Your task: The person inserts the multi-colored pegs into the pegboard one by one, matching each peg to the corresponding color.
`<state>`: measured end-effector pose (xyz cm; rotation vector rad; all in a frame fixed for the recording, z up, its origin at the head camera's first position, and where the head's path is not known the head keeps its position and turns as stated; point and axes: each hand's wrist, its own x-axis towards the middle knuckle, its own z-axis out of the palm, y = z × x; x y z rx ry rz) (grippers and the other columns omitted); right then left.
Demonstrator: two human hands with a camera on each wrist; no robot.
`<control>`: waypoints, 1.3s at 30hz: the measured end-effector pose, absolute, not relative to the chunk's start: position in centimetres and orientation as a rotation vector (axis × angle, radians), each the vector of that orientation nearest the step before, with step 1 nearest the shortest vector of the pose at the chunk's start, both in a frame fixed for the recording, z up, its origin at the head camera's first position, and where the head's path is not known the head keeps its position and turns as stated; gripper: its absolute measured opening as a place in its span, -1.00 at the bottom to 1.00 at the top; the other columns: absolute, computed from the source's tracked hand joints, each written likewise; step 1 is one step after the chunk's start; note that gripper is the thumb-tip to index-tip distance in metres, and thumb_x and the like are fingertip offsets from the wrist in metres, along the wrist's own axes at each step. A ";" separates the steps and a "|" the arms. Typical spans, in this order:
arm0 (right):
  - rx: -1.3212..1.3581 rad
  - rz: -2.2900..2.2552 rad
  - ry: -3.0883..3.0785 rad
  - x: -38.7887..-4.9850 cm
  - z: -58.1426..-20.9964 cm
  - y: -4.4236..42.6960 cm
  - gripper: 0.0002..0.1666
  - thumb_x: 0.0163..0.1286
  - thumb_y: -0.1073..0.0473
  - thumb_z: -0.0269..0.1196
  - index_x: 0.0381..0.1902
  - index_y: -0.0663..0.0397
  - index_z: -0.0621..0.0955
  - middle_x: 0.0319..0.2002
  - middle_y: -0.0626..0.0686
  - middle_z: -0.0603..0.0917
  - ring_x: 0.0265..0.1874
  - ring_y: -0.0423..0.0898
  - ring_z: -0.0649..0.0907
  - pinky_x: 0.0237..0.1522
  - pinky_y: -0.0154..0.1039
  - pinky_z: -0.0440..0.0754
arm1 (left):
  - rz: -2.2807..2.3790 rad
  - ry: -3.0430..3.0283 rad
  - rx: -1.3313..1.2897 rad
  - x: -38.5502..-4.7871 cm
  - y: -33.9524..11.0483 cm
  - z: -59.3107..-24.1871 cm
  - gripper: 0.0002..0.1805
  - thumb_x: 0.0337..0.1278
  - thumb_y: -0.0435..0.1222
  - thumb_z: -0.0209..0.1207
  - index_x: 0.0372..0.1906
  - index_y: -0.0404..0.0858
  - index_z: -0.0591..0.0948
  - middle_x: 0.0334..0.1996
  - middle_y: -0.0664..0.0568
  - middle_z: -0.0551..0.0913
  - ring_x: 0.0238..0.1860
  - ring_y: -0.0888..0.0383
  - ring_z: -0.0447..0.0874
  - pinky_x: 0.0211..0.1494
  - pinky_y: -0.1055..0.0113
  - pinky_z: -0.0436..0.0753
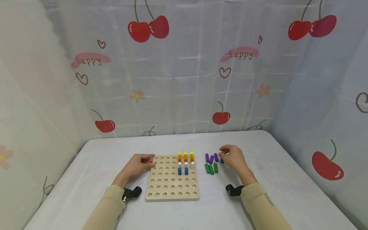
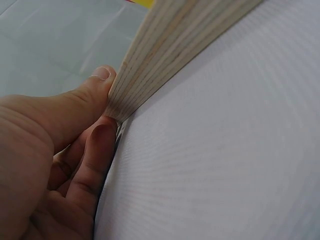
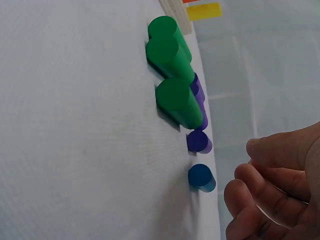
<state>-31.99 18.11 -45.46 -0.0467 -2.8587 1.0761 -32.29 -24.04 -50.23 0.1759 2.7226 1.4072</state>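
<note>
My left hand (image 1: 137, 166) grips the wooden pegboard (image 1: 172, 198) at its far left corner. In the left wrist view, the thumb and fingers (image 2: 89, 167) pinch the board's layered side edge (image 2: 150, 65). My right hand (image 1: 234, 159) hovers over the table's right part, fingers loosely bent and holding nothing. Just beside it lies a blue peg (image 3: 201, 178), apart from the fingertips in the right wrist view. Standing in the board's right columns are yellow pegs (image 1: 185, 154), orange pegs (image 1: 185, 159), white pegs (image 1: 186, 164) and two blue pegs (image 1: 179, 171).
Between the board and my right hand lie three purple pegs (image 1: 211, 159) and three green pegs (image 1: 211, 169), loose on the white tablecloth (image 1: 218, 210). A curtain (image 1: 178, 73) printed with cherries hangs behind the table.
</note>
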 end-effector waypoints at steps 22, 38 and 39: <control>-0.173 0.985 -2.930 -32.8 -47.6 18.4 -0.56 0.35 0.14 0.38 0.09 0.30 0.66 -0.17 0.19 0.70 -0.20 0.05 0.62 -0.09 -0.01 0.60 | 1.403 2.732 0.162 -32.5 -24.0 -50.4 -0.47 0.15 -0.23 0.47 0.25 -0.20 0.69 -0.23 0.08 0.74 -0.21 0.16 0.59 -0.06 0.34 0.55; -0.187 0.986 -2.915 -32.8 -47.8 18.3 -0.61 0.37 0.18 0.32 0.10 0.28 0.66 -0.12 0.22 0.69 -0.14 0.09 0.62 -0.04 0.04 0.58 | 1.381 2.747 0.181 -32.4 -24.0 -50.5 -0.46 0.14 -0.20 0.48 0.24 -0.21 0.69 -0.22 0.06 0.73 -0.22 0.17 0.57 -0.13 0.39 0.52; -0.186 0.989 -2.915 -32.8 -47.7 18.3 -0.60 0.38 0.18 0.32 0.11 0.28 0.65 -0.13 0.22 0.69 -0.15 0.09 0.61 -0.05 0.03 0.58 | 1.385 2.746 0.176 -32.4 -24.0 -50.5 -0.46 0.13 -0.21 0.49 0.24 -0.21 0.69 -0.22 0.06 0.73 -0.22 0.17 0.56 -0.14 0.40 0.52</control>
